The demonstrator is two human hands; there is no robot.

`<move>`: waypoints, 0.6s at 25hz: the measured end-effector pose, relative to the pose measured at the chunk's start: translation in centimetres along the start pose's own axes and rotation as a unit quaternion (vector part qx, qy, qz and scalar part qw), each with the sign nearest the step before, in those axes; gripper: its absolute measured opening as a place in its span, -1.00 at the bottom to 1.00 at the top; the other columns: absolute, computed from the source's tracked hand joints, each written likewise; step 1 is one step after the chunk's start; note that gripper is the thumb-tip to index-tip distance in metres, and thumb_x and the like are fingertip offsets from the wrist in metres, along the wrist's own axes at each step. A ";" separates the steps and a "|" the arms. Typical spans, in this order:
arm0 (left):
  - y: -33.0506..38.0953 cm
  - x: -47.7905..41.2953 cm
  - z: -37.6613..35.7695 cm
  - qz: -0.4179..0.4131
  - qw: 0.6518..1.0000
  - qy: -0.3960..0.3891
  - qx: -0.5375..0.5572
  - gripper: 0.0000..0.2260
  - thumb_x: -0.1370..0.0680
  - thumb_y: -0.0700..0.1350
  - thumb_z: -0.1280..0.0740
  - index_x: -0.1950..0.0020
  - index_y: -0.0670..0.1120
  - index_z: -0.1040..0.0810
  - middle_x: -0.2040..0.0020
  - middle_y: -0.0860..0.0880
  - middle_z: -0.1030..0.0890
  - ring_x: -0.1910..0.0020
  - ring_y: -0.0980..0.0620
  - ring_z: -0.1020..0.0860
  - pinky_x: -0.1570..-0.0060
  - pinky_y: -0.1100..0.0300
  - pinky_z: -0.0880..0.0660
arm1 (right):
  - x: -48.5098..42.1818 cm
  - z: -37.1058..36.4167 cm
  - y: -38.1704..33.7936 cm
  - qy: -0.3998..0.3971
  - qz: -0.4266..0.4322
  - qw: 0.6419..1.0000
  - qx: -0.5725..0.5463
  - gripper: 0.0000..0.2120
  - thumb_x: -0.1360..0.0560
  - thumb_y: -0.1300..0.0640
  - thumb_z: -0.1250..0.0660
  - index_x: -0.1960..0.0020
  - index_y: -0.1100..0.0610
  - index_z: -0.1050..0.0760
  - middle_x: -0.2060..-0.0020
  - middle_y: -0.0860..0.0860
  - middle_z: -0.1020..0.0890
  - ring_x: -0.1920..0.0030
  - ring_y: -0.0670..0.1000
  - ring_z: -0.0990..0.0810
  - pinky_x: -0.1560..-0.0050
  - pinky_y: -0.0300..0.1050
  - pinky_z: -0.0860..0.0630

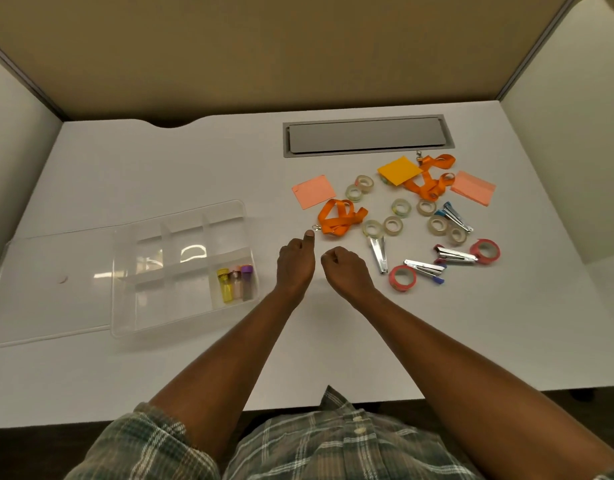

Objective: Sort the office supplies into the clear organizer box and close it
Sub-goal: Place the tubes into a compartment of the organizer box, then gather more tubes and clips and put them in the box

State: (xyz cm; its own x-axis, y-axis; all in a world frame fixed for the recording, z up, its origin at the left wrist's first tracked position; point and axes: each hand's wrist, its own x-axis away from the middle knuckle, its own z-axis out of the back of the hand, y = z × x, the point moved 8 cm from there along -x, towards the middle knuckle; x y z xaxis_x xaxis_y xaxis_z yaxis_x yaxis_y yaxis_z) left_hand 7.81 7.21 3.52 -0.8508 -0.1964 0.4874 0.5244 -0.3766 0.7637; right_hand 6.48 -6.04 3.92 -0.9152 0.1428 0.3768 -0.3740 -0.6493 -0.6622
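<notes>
You have soft, even light from above, so shadows on the white table (160,168) are faint. Glare spots sit on the clear organizer box (193,252), and the wide lens bends the edges.

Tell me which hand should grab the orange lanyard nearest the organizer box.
Left. The left hand has its thumb tip right beside the metal ring of that orange lanyard and sits on the side of the organizer box. The right hand lies nearer the person, closer to a chrome stapler.
</notes>
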 end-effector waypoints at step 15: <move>2.8 1.9 -16.5 -0.105 0.976 -0.054 -0.182 -0.58 -0.60 0.21 -0.17 -0.29 -0.02 -0.54 -0.19 -0.18 -0.48 -0.17 -0.16 -0.53 -0.17 -0.02 -0.48 | -0.3 11.9 14.9 0.086 -0.039 0.995 0.018 -0.78 -0.52 0.05 -0.31 -0.07 0.14 -0.61 0.00 0.09 -0.68 -0.07 0.11 -0.62 -0.09 -0.02 -0.55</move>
State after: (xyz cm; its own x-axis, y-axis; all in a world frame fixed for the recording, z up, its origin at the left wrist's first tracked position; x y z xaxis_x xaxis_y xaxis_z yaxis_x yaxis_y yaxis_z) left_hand 7.11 -9.16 -0.39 -0.9195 0.0097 0.3929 0.2750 -0.6984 0.6608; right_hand 2.92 -24.64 1.61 -0.8972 0.3166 0.3078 -0.4415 -0.6577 -0.6104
